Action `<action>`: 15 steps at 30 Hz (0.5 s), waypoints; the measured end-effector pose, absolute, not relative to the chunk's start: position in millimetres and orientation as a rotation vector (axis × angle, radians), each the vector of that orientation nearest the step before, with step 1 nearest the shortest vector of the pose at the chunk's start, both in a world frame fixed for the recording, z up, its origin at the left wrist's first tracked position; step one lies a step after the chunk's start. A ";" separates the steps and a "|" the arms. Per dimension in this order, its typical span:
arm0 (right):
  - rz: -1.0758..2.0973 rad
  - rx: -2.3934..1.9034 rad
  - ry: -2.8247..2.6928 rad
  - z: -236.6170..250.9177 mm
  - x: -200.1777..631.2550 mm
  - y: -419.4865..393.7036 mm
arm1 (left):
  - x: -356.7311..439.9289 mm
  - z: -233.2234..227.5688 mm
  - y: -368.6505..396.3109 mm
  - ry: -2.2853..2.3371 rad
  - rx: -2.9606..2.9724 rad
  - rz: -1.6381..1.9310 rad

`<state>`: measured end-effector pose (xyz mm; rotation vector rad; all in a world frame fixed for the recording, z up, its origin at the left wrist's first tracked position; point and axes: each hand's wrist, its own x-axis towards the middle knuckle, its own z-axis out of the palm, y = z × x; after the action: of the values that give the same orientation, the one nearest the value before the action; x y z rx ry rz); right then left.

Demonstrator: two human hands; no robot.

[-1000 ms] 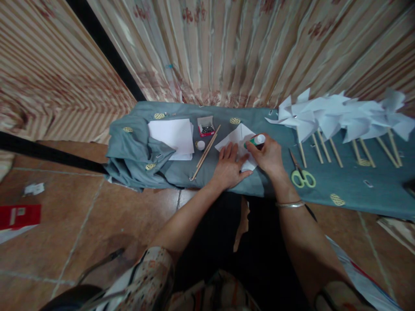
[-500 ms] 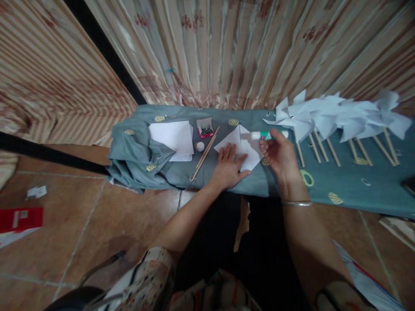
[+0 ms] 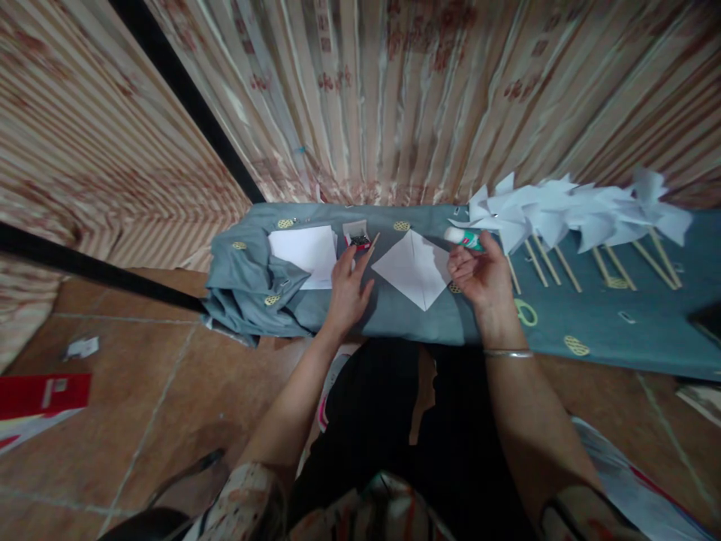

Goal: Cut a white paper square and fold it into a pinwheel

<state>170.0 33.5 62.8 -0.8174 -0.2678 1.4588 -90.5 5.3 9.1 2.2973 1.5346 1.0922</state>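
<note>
My left hand [image 3: 348, 289] lies flat with fingers spread over the wooden sticks [image 3: 372, 242] and reaches toward the small box of pins [image 3: 357, 234]; it grips nothing that I can see. My right hand [image 3: 481, 274] holds a white and green glue stick [image 3: 465, 238] just right of the folded white paper square [image 3: 414, 269], which lies free on the blue-grey cloth [image 3: 394, 319]. No hand touches the paper.
A stack of white paper sheets [image 3: 304, 249] lies left of the pin box. Several finished white paper pinwheels on sticks [image 3: 563, 214] lie at the right. Green-handled scissors [image 3: 525, 312] lie beside my right wrist. Striped curtains hang behind the table; red packaging [image 3: 39, 392] lies on the tiled floor.
My left hand has left the paper square and moved left onto the sticks. My right hand has lifted the glue stick off the paper and carried it to the right.
</note>
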 end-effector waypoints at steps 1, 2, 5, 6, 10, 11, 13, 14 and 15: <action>1.440 -0.847 -0.293 61.8 171.3 33.9 | -99.4 9.5 5.6 1.596 2.273 1.116; 1.410 -0.896 -0.334 60.1 172.1 34.4 | -105.0 10.5 5.4 1.635 2.262 1.128; 1.230 -1.120 -0.550 50.8 170.5 36.2 | -97.6 16.5 0.8 1.568 2.322 1.052; 1.153 -1.186 -0.629 46.7 168.9 36.7 | -88.3 19.1 -1.7 1.501 2.362 1.002; 0.975 -1.305 -0.845 30.9 162.7 38.8 | -45.9 28.0 -11.2 1.360 2.436 0.737; 0.954 -1.320 -0.894 27.9 161.9 39.4 | -39.4 29.4 -12.9 1.378 2.427 0.688; 0.912 -1.357 -1.001 23.3 161.3 41.0 | -33.5 31.2 -15.3 1.444 2.396 0.631; 0.889 -1.382 -1.057 21.7 161.2 41.7 | -33.1 31.8 -16.1 1.470 2.387 0.610; 0.869 -1.412 -1.126 20.7 161.2 42.4 | -33.2 32.1 -16.7 1.485 2.385 0.591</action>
<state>161.2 42.4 20.7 -1.4122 -1.1264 0.8687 -33.2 -16.7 32.1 2.3846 1.4854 0.5906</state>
